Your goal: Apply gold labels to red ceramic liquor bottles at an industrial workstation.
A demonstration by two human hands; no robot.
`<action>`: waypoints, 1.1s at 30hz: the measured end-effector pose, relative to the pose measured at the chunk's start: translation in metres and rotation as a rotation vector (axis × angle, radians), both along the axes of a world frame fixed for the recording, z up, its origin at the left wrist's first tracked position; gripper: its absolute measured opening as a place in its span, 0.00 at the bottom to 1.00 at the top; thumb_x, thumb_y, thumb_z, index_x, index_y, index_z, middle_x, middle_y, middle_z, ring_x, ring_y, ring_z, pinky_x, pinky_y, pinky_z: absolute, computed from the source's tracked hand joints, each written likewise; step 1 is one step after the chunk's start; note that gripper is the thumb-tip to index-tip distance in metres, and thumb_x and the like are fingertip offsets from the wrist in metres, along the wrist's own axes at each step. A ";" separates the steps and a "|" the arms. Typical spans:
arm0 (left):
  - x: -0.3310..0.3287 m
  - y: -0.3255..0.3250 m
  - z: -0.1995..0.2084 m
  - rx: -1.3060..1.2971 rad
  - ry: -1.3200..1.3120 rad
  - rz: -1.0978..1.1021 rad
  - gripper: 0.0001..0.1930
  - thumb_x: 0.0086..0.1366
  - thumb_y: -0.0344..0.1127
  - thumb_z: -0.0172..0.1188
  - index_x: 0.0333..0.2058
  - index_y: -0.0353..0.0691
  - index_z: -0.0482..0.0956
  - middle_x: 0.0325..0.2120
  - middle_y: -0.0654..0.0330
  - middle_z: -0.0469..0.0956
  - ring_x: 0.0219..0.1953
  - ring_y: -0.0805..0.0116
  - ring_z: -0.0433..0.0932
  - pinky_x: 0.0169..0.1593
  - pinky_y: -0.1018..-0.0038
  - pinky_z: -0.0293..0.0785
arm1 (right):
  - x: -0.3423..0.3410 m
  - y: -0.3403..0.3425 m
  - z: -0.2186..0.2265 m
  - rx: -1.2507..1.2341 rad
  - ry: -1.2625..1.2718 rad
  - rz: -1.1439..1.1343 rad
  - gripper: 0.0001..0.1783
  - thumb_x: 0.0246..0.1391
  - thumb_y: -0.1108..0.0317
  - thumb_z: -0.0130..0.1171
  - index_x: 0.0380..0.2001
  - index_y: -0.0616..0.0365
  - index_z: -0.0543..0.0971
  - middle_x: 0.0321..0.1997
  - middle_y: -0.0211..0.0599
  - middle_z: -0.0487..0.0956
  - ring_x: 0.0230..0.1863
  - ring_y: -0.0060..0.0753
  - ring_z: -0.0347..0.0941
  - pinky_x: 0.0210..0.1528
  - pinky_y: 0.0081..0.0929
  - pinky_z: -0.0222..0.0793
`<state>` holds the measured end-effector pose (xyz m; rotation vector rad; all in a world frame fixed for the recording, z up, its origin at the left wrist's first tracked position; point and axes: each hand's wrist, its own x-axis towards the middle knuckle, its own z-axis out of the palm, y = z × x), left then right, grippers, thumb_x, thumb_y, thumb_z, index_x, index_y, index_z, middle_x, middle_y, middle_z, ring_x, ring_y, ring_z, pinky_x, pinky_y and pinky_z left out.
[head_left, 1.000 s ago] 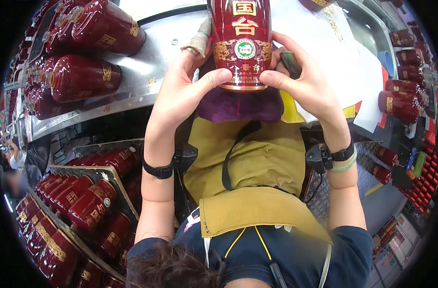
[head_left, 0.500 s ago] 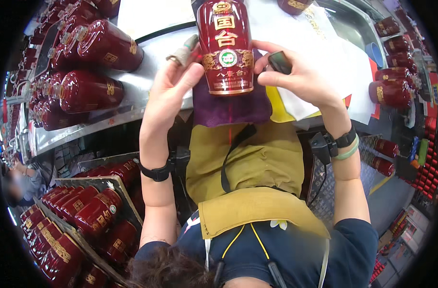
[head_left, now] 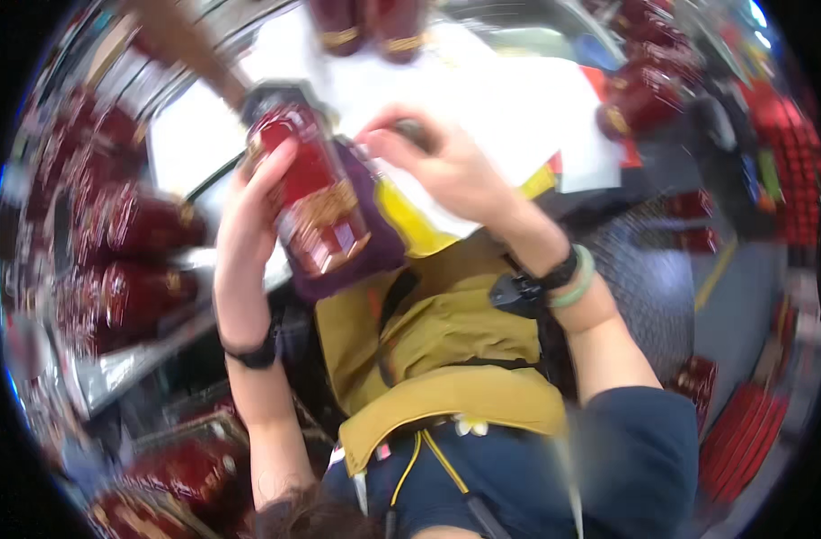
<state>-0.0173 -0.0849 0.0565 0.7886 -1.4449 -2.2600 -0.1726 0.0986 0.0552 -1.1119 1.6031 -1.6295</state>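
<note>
My left hand (head_left: pixel 253 202) grips a dark red glossy bottle (head_left: pixel 311 171) from its left side, the thumb lying across it. The bottle is tilted, and a gold patterned band rings it near its lower end. Under it lies a purple cloth (head_left: pixel 367 193) at the table's near edge. Just right of the bottle and apart from it, my right hand (head_left: pixel 437 166) has its fingers curled, thumb and forefinger close together. A dark piece (head_left: pixel 412 133) shows at those fingers. Motion blur hides whether anything sits between the fingertips.
White sheets (head_left: pixel 482 99) cover the table, with a yellow piece (head_left: pixel 415 220) at its near edge. Two red bottles (head_left: pixel 397 31) stand at the back. More bottles (head_left: pixel 145 220) crowd the left, and others (head_left: pixel 644 94) stand at the right. Red racks (head_left: pixel 743 440) are far right.
The bottle has gone from both hands to my left hand alone, turned and tilted, its lettered front no longer facing me. My right hand has come off it and curled. The whole view has swung.
</note>
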 end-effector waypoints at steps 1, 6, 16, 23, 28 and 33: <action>0.006 0.013 -0.003 0.064 0.019 -0.023 0.23 0.69 0.32 0.64 0.59 0.32 0.73 0.50 0.54 0.82 0.48 0.65 0.84 0.53 0.68 0.81 | -0.001 0.005 0.013 -0.021 0.069 -0.062 0.09 0.66 0.66 0.62 0.46 0.57 0.80 0.39 0.28 0.81 0.39 0.18 0.76 0.40 0.23 0.73; 0.036 0.078 0.008 -0.160 0.147 -0.311 0.41 0.54 0.33 0.75 0.65 0.31 0.66 0.55 0.53 0.77 0.57 0.63 0.78 0.63 0.66 0.71 | 0.005 0.039 0.057 -0.126 0.406 -0.072 0.11 0.57 0.66 0.69 0.39 0.59 0.80 0.31 0.34 0.78 0.32 0.27 0.74 0.37 0.27 0.72; -0.056 0.185 0.005 -0.834 0.390 -0.796 0.59 0.45 0.36 0.82 0.71 0.25 0.53 0.66 0.40 0.64 0.68 0.52 0.65 0.71 0.62 0.60 | 0.009 0.230 0.068 0.497 0.634 -0.346 0.14 0.61 0.57 0.63 0.38 0.58 0.84 0.35 0.43 0.78 0.40 0.51 0.78 0.44 0.42 0.73; -0.042 0.122 -0.007 -0.747 0.342 -0.446 0.41 0.65 0.28 0.64 0.72 0.26 0.52 0.70 0.41 0.61 0.71 0.50 0.63 0.73 0.57 0.57 | -0.003 0.455 -0.016 1.001 0.563 -1.030 0.12 0.62 0.61 0.61 0.39 0.58 0.85 0.39 0.51 0.81 0.42 0.58 0.79 0.47 0.47 0.74; 0.035 0.070 -0.009 -0.901 -0.018 -0.116 0.25 0.74 0.27 0.52 0.66 0.25 0.64 0.63 0.45 0.73 0.64 0.55 0.73 0.69 0.60 0.64 | -0.055 0.570 -0.062 1.365 0.395 -1.503 0.13 0.62 0.59 0.61 0.44 0.52 0.87 0.44 0.56 0.84 0.49 0.60 0.80 0.51 0.50 0.75; 0.097 0.060 -0.010 -0.960 -0.143 0.154 0.21 0.76 0.27 0.49 0.64 0.27 0.69 0.62 0.51 0.74 0.63 0.61 0.73 0.68 0.66 0.65 | -0.125 0.664 -0.081 1.470 0.323 -1.694 0.16 0.64 0.55 0.59 0.49 0.47 0.86 0.51 0.50 0.84 0.54 0.59 0.80 0.55 0.51 0.76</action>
